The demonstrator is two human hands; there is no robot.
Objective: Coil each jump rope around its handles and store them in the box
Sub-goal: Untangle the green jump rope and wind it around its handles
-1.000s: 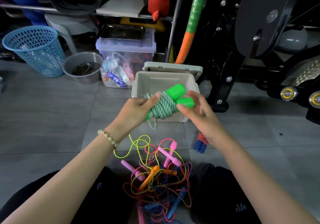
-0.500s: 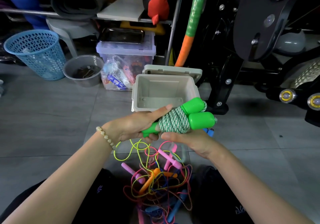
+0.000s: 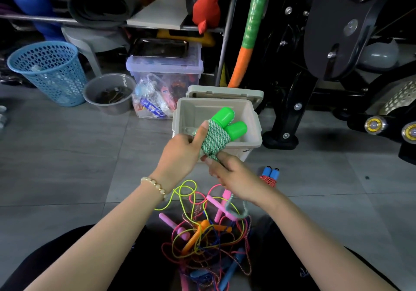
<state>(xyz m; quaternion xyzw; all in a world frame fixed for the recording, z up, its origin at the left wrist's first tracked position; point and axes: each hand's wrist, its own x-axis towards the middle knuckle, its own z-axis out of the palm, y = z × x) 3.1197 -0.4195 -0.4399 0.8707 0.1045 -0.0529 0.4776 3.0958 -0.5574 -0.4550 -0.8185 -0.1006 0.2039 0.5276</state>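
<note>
bare forearms, beaded bracelet [image 3: 155,186], black trousers [image 3: 67,245]

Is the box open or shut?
Open. The box shows its bare inside walls, and its lid sits behind it.

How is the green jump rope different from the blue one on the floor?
The green jump rope has green handles and green-white cord; the blue jump rope has blue handles and red cord. Left hand and right hand hold the green one near the box; the blue one lies on the floor. Green looks fatter. Both are coiled round their handles.
</note>
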